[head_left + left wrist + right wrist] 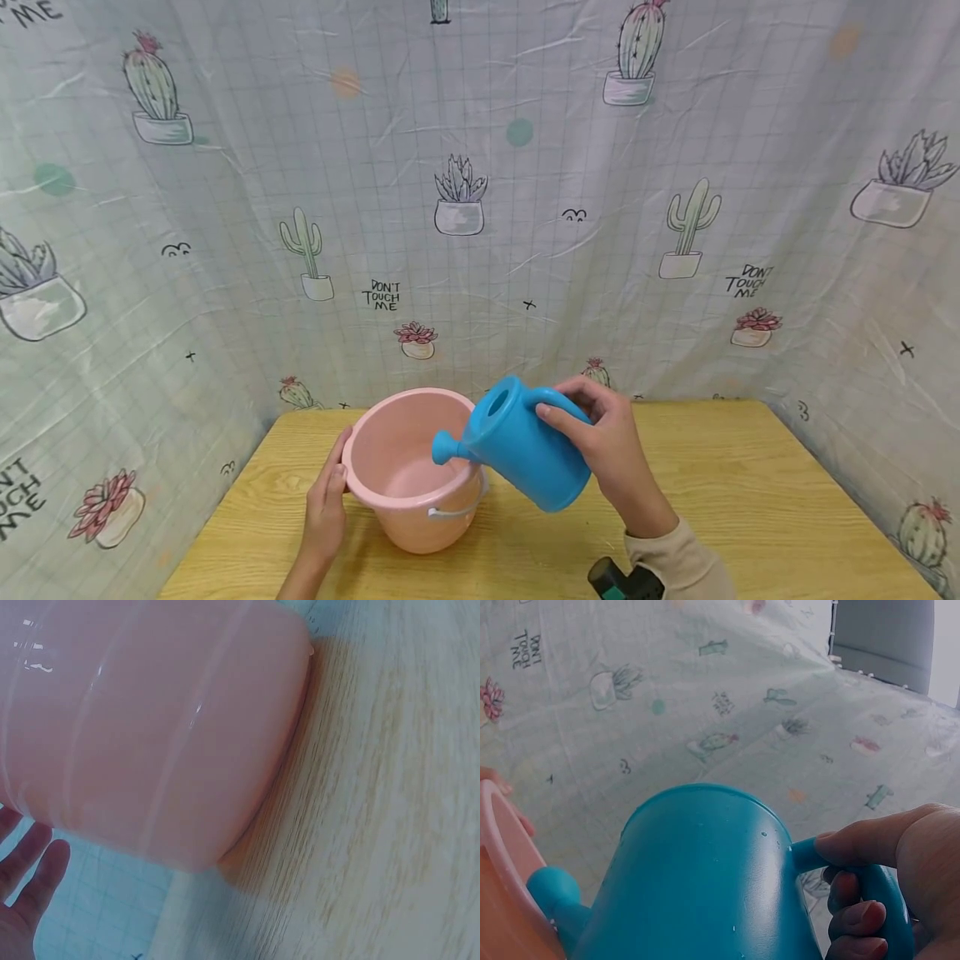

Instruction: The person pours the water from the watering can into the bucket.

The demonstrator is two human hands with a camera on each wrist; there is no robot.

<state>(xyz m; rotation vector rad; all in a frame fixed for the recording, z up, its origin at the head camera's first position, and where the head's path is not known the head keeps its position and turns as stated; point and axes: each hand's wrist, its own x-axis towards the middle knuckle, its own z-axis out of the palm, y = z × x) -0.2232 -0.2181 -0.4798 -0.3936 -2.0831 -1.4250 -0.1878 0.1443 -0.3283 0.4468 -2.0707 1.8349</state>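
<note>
A pink bucket [423,525] with a pale handle stands upright on the wooden table. My left hand [327,500] rests against the bucket's left side near the rim. Its fingers look fairly straight and spread in the left wrist view, beside the bucket wall [150,735]. My right hand [611,433] grips the handle of a blue watering can [536,458], fingers curled round it in the right wrist view. The can is held above the table, tilted left, with its spout head over the bucket's right rim. Water drops cling to the can's body [697,877]. No stream from the spout is visible.
The wooden table [720,492] extends to the right of the bucket. A cactus-printed curtain [480,275] surrounds its back and sides. A dark strapped device [626,581] sits at my right wrist, by the beige sleeve [678,562].
</note>
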